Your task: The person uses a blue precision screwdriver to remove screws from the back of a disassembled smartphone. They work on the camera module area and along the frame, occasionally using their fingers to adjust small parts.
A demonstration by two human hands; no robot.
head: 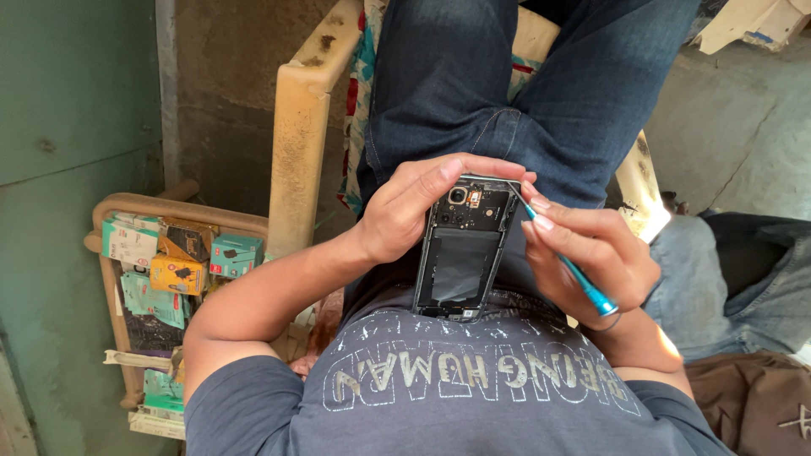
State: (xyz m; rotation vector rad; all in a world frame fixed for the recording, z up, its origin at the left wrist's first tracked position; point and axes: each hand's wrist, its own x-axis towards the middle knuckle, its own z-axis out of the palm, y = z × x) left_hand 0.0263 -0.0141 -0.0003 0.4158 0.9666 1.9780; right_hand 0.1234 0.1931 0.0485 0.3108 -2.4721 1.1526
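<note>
Phone (463,253) is gripped by left hand (404,213), fingers wrapped over its top edge, held above the lap w/ back cover already off, board & camera exposed. Blue screwdriver (568,262) is pinched pen-style in right hand (591,253), tip set at phone's top-right corner; internals judged not yet removed. Small boxes (169,262) are stacked well left of phone.

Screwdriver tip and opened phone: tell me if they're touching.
Touching. The head view shows the blue screwdriver, held in the right hand, with its tip against the top right corner of the opened phone, which the left hand grips.
</note>
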